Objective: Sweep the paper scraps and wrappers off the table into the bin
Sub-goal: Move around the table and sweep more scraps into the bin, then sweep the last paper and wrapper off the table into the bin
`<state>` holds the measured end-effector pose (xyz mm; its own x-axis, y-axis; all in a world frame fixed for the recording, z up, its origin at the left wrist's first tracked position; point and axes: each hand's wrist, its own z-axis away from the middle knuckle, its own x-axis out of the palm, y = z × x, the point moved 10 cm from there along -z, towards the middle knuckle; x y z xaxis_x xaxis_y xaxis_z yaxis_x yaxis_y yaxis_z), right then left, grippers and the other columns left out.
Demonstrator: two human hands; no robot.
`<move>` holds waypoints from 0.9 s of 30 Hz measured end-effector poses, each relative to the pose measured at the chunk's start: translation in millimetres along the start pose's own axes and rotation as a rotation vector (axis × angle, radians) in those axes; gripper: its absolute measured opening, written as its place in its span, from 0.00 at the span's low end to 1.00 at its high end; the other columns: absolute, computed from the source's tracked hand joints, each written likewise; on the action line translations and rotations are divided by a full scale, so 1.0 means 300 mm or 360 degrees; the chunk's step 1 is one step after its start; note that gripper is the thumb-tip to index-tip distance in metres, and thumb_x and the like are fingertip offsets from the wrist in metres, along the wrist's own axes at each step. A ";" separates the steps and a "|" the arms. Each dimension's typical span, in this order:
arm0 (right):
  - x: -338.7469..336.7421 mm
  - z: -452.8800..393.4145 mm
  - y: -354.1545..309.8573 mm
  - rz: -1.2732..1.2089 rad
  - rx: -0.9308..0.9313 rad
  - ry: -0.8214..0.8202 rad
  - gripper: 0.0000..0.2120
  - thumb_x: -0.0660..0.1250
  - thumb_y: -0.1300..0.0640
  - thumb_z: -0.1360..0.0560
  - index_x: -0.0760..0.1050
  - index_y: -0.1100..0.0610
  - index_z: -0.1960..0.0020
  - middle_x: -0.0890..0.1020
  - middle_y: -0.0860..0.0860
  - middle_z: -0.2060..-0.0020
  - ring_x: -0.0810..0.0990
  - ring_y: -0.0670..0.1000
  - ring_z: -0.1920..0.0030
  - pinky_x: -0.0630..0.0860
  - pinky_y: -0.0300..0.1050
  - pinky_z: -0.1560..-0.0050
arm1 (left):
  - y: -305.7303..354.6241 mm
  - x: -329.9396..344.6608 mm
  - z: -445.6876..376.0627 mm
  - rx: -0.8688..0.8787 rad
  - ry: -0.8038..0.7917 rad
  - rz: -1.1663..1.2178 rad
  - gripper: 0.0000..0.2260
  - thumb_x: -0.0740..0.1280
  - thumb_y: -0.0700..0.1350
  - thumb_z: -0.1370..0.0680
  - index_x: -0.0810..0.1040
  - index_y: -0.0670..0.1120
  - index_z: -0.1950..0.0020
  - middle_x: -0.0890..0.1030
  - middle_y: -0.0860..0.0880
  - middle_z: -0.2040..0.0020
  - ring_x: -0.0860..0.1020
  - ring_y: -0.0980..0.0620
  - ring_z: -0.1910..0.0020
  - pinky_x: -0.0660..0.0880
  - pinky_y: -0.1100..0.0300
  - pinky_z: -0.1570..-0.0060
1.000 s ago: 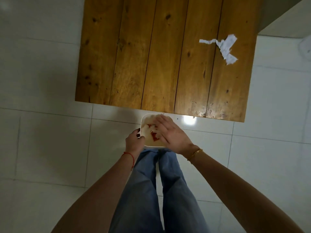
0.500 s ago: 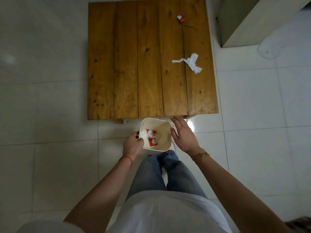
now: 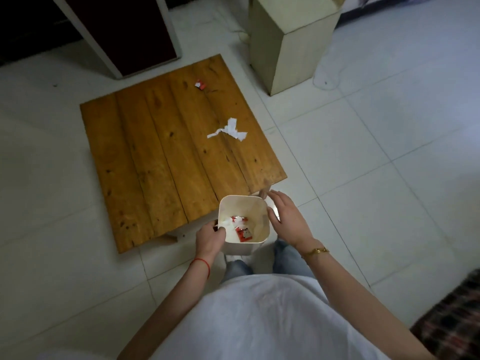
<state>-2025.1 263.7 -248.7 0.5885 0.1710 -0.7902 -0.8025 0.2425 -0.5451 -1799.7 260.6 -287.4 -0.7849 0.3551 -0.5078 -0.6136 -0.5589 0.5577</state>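
Note:
A small white square bin (image 3: 259, 203) hangs just off the near edge of the low wooden table (image 3: 161, 162). My left hand (image 3: 209, 237) grips its left rim. Red-and-white wrappers and white paper (image 3: 240, 227) lie inside it. My right hand (image 3: 288, 219) is open beside the bin's right wall, fingers spread, holding nothing. On the table, a torn white paper scrap (image 3: 230, 129) lies toward the right side. A small red-and-white wrapper (image 3: 200, 85) sits near the far edge.
A tall beige box (image 3: 291, 42) stands on the tiled floor past the table's far right corner. A dark cabinet with a white frame (image 3: 124, 35) is behind the table. A patterned rug (image 3: 452, 323) lies at the lower right.
My right hand has come out of the bin and now sits open beside its right wall. My head has risen and turned, so the whole table and the room behind it show.

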 end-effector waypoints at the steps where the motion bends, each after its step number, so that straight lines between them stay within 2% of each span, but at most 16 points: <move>1: -0.033 0.013 0.031 -0.0006 0.0029 0.0034 0.22 0.56 0.49 0.19 0.63 0.54 0.27 0.69 0.52 0.29 0.67 0.52 0.30 0.62 0.42 0.31 | 0.040 0.023 0.001 0.0035 -0.0025 -0.0019 0.12 0.60 0.40 0.27 0.81 0.48 0.50 0.81 0.48 0.57 0.77 0.48 0.58 0.70 0.60 0.62; 4: -0.145 0.028 0.150 -0.0073 0.0131 0.0130 0.22 0.56 0.51 0.19 0.64 0.55 0.27 0.69 0.53 0.29 0.66 0.52 0.29 0.61 0.44 0.30 | 0.184 0.102 -0.001 0.0122 -0.0098 -0.0056 0.11 0.60 0.40 0.27 0.80 0.52 0.53 0.80 0.52 0.62 0.76 0.51 0.63 0.70 0.61 0.66; 7: -0.280 0.028 0.318 -0.0162 0.0233 0.0205 0.21 0.57 0.53 0.19 0.65 0.57 0.27 0.69 0.54 0.29 0.65 0.52 0.28 0.62 0.47 0.28 | 0.355 0.234 -0.013 0.0177 -0.0170 -0.0118 0.11 0.60 0.39 0.27 0.79 0.50 0.53 0.79 0.51 0.63 0.75 0.51 0.64 0.68 0.63 0.69; 11: -0.425 -0.013 0.446 -0.0193 0.0245 0.0218 0.20 0.58 0.56 0.19 0.66 0.58 0.28 0.71 0.55 0.31 0.67 0.53 0.30 0.60 0.43 0.30 | 0.510 0.339 -0.052 0.0223 -0.0184 -0.0183 0.10 0.61 0.38 0.27 0.81 0.43 0.53 0.79 0.46 0.61 0.76 0.45 0.59 0.68 0.59 0.64; 14: -0.623 -0.083 0.626 -0.0149 0.0244 0.0242 0.19 0.57 0.55 0.19 0.67 0.59 0.29 0.73 0.55 0.32 0.68 0.53 0.31 0.61 0.40 0.33 | 0.683 0.479 -0.060 0.0229 -0.0167 -0.0176 0.09 0.61 0.39 0.27 0.80 0.45 0.53 0.78 0.49 0.62 0.75 0.47 0.60 0.68 0.61 0.67; 16: -0.756 -0.133 0.716 -0.0113 0.0229 0.0296 0.19 0.57 0.55 0.19 0.68 0.58 0.30 0.74 0.54 0.33 0.69 0.53 0.32 0.61 0.40 0.34 | 0.791 0.554 -0.069 0.0247 -0.0160 -0.0171 0.10 0.61 0.39 0.27 0.80 0.45 0.51 0.78 0.49 0.61 0.75 0.48 0.59 0.68 0.63 0.68; 19: -0.923 -0.204 0.843 -0.0081 0.0194 0.0332 0.18 0.57 0.55 0.19 0.69 0.58 0.31 0.75 0.54 0.34 0.69 0.53 0.33 0.64 0.42 0.34 | 0.935 0.665 -0.088 0.0219 -0.0121 -0.0103 0.14 0.61 0.38 0.27 0.80 0.42 0.45 0.81 0.44 0.54 0.77 0.45 0.56 0.71 0.61 0.64; 22: -1.041 -0.288 0.929 -0.0087 0.0149 0.0335 0.18 0.58 0.55 0.19 0.69 0.59 0.31 0.75 0.55 0.35 0.70 0.54 0.33 0.64 0.43 0.35 | 1.061 0.727 -0.107 0.0183 -0.0061 0.0004 0.15 0.61 0.37 0.28 0.80 0.41 0.44 0.82 0.43 0.54 0.77 0.48 0.61 0.73 0.63 0.68; 25: -1.109 -0.380 0.979 -0.0076 0.0106 0.0317 0.18 0.57 0.55 0.19 0.69 0.59 0.31 0.75 0.55 0.35 0.70 0.54 0.33 0.64 0.42 0.35 | 1.149 0.753 -0.142 0.0144 0.0004 0.0043 0.15 0.62 0.38 0.28 0.81 0.42 0.44 0.83 0.42 0.48 0.78 0.44 0.52 0.72 0.59 0.56; 27: -1.137 -0.452 0.995 -0.0086 0.0083 0.0287 0.18 0.57 0.55 0.19 0.69 0.59 0.31 0.75 0.54 0.35 0.69 0.54 0.33 0.63 0.42 0.35 | 1.193 0.753 -0.178 0.0092 0.0055 0.0103 0.15 0.62 0.38 0.28 0.81 0.41 0.45 0.83 0.41 0.48 0.78 0.42 0.48 0.73 0.56 0.51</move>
<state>-2478.7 148.2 -179.9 0.5994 -0.0164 -0.8003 -0.7614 0.2968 -0.5763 -2192.0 100.7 -237.5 -0.8204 0.2928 -0.4911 -0.5663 -0.5355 0.6266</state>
